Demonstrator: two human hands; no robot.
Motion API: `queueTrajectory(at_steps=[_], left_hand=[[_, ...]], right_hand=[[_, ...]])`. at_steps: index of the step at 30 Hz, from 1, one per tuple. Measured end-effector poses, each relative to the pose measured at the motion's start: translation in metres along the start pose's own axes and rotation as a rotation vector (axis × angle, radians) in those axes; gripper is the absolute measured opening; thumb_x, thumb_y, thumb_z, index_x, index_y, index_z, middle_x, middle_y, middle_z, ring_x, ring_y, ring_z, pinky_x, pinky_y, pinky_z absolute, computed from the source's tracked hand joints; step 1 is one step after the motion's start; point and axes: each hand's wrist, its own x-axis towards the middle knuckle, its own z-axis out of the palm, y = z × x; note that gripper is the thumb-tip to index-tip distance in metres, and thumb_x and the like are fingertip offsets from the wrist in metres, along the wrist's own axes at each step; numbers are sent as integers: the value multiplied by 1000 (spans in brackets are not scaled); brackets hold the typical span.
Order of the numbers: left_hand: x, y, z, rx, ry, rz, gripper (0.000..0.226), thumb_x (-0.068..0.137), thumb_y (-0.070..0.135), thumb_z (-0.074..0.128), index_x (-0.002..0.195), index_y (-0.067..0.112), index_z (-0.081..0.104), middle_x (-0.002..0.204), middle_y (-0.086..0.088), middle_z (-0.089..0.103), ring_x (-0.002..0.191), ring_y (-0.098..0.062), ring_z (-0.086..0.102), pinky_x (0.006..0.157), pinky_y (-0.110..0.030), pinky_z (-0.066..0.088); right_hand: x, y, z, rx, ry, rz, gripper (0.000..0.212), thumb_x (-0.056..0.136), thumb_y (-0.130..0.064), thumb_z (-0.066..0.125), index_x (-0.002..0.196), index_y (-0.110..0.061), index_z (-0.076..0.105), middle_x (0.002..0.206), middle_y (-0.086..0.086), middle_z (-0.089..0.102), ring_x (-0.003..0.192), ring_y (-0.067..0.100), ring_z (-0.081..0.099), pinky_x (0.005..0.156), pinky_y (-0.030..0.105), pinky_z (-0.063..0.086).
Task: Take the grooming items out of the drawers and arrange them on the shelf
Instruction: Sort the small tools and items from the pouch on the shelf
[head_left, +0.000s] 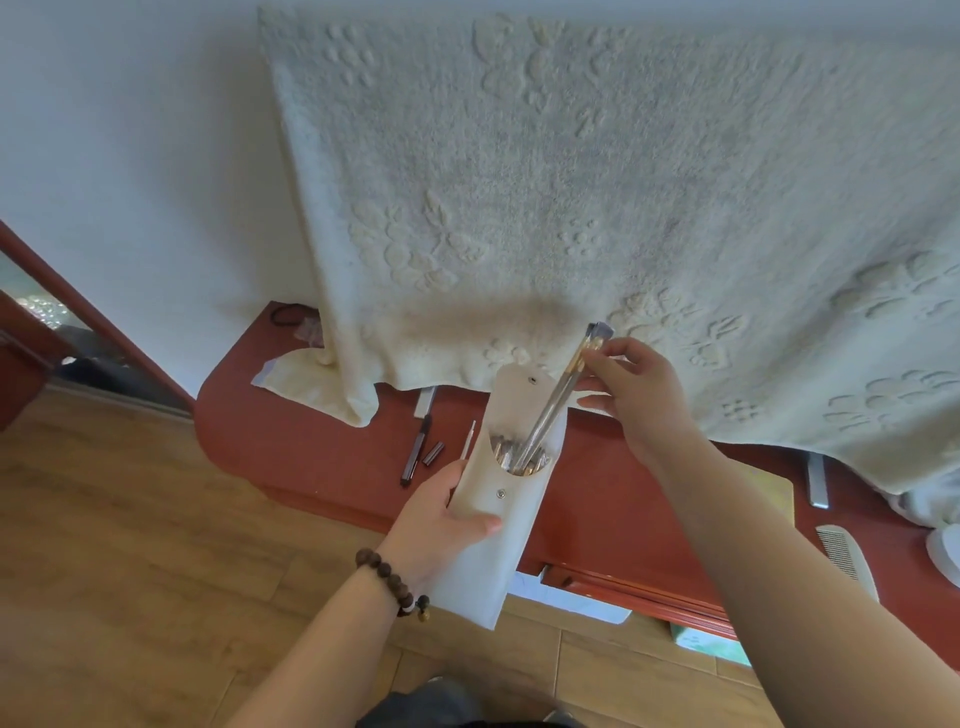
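While pouch-held (488, 519), probably brushes (566, 395) pinched.

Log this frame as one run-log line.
left hand: holds white pouch | right hand: pinching brushes, half out of pouch | shelf: pencil, comb | drawer: open

Left hand (447, 512) gripping; right hand (636, 395) pinching.

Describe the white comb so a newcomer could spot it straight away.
Start at the red-brown shelf under the hanging cream blanket and follow it to its far right end. The white comb lies flat there, the only toothed item; the dark pens lie far left.
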Motion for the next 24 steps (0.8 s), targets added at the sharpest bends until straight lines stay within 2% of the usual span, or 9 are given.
queueTrajectory(at_steps=[5, 8, 12, 19, 22, 24], left_hand=[[-6, -17, -11, -12, 43, -67, 39, 80, 13, 72, 111, 31, 59, 101, 6, 71, 89, -14, 71, 75, -39, 60], [-11, -28, -18, -9, 85, -115, 38, 79, 13, 73, 110, 30, 58, 103, 4, 70, 93, -17, 69, 76, -39, 60], [-18, -40, -27, -2, 148, -162, 35, 80, 14, 73, 108, 28, 57, 103, 4, 69, 92, -18, 69, 73, -38, 59], [-23, -49, -33, -11, 200, -187, 35, 82, 15, 72, 110, 28, 57, 103, 6, 68, 93, -16, 68, 72, -36, 57], [-26, -50, -31, -47, 201, -198, 34, 82, 13, 72, 109, 29, 58, 100, 8, 70, 87, -12, 70, 62, -26, 56], [-26, -50, -30, -52, 203, -206, 34, 82, 13, 71, 110, 29, 58, 100, 8, 69, 85, -10, 70, 58, -23, 54]], right_hand=[[5, 9, -2, 10, 21, 5, 8, 89, -10, 62, 83, -7, 57, 75, 10, 68, 61, 16, 66, 57, 26, 55], [7, 27, -3, -33, -8, 49, 6, 89, -10, 62, 89, -5, 59, 72, 10, 68, 62, 17, 66, 62, 31, 58], [15, 59, -7, -141, -22, 177, 10, 88, -9, 61, 92, 1, 60, 71, 14, 69, 62, 22, 67, 63, 32, 59], [35, 117, 5, -394, -3, 345, 10, 87, -7, 59, 92, 1, 62, 77, 17, 65, 59, 19, 63, 53, 27, 52], [39, 129, 13, -503, 19, 346, 15, 87, -10, 59, 92, 3, 63, 76, 14, 66, 61, 20, 65, 52, 27, 54], [41, 133, 15, -557, 33, 347, 15, 86, -12, 60, 91, 1, 65, 74, 13, 66, 64, 24, 67, 58, 33, 58]])
